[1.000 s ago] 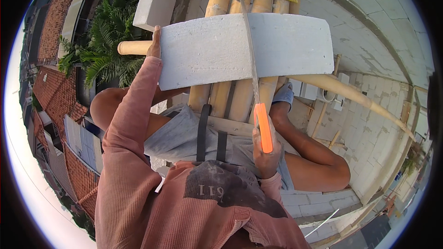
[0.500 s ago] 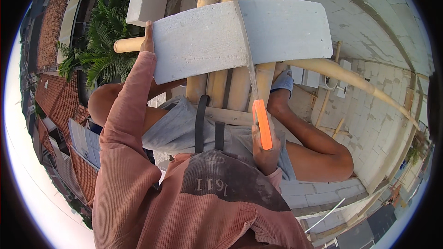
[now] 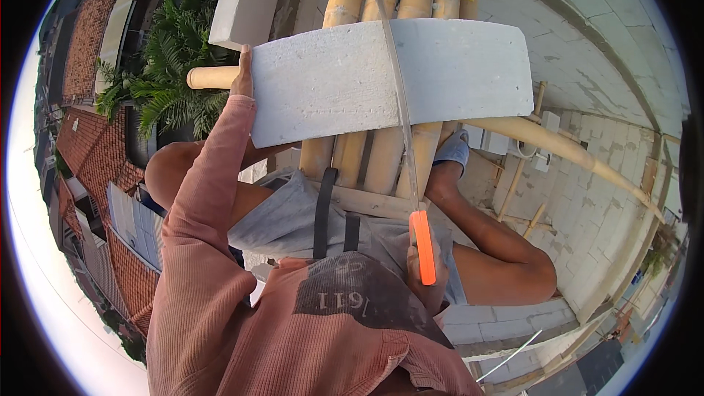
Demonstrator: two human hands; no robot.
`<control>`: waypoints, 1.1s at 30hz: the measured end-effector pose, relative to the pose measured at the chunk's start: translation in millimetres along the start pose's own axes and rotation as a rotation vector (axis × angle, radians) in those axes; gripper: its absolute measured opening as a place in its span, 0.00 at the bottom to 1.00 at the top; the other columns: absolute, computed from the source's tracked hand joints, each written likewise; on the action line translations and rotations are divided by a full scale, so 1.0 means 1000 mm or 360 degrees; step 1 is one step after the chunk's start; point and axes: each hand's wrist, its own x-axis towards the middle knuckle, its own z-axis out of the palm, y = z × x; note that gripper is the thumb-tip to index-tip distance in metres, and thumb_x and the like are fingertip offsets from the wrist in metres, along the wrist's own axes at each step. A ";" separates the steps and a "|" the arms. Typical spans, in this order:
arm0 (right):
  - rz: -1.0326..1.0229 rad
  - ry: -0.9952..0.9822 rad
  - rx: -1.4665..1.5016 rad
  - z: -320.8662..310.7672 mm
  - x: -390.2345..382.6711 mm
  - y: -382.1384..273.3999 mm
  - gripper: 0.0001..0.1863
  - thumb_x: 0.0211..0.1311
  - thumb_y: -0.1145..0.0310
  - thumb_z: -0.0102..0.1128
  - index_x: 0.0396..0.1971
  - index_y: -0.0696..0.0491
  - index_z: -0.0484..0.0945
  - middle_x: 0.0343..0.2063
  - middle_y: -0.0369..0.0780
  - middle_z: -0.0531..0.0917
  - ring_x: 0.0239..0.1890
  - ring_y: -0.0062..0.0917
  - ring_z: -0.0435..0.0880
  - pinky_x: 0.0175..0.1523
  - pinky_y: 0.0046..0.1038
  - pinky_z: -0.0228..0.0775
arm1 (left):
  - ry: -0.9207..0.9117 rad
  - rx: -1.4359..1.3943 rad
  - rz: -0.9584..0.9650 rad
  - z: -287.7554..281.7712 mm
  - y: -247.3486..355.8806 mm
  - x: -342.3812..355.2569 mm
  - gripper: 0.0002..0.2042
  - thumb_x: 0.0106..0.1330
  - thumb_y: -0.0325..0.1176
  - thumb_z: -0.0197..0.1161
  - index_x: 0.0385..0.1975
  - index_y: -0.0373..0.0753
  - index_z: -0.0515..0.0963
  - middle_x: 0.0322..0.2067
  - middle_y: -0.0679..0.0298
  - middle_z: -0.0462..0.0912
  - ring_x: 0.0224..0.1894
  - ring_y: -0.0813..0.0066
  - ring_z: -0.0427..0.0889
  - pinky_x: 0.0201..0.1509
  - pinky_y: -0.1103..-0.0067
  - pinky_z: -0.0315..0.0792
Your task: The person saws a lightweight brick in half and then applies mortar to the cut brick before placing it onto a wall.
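1. And there it was, the pale grey-white block (image 3: 330, 81), long and slab-shaped, lying crosswise over the bamboo poles (image 3: 385, 154), both ends reaching out past them!
2. Its upper face showed small pits, the left part looking rougher, the right part smoother, with a small dark nick near the right end.
3. Across it, right of the middle, ran the handsaw (image 3: 405, 128), its grey blade long and narrow, the far tip out beyond the block's far edge and leaning left.
4. Bare blade showed on the near side too, down to a bright orange handle, well clear of the block; the cut's depth stayed hidden.
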 end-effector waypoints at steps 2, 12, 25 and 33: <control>0.0100 -0.0230 0.0011 0.000 0.016 0.008 0.28 0.63 0.71 0.64 0.62 0.60 0.71 0.27 0.47 0.83 0.24 0.39 0.83 0.32 0.37 0.74 | 0.0024 0.0016 0.0091 0.003 -0.003 0.009 0.53 0.55 0.80 0.54 0.62 0.30 0.72 0.52 0.50 0.82 0.51 0.62 0.83 0.58 0.71 0.75; 0.0081 -0.0187 -0.0136 -0.015 0.001 0.001 0.23 0.63 0.73 0.64 0.58 0.59 0.74 0.35 0.50 0.84 0.26 0.37 0.85 0.32 0.34 0.76 | -0.0068 -0.0069 -0.0109 0.003 0.003 0.001 0.57 0.53 0.82 0.53 0.63 0.27 0.71 0.55 0.50 0.80 0.54 0.65 0.79 0.63 0.74 0.69; 0.0052 -0.0119 -0.0090 -0.002 0.024 0.000 0.23 0.62 0.72 0.64 0.58 0.60 0.75 0.38 0.52 0.84 0.28 0.40 0.84 0.32 0.35 0.75 | 0.0003 -0.0004 -0.0066 0.007 0.000 -0.008 0.56 0.51 0.80 0.58 0.60 0.25 0.73 0.50 0.48 0.82 0.53 0.63 0.80 0.59 0.72 0.72; 0.0117 -0.0068 -0.0033 -0.009 -0.006 -0.001 0.24 0.63 0.73 0.64 0.59 0.60 0.74 0.29 0.49 0.83 0.26 0.39 0.84 0.32 0.36 0.74 | 0.0077 0.0058 0.0000 0.004 -0.005 -0.005 0.57 0.52 0.82 0.52 0.57 0.24 0.75 0.47 0.50 0.84 0.47 0.63 0.83 0.55 0.74 0.74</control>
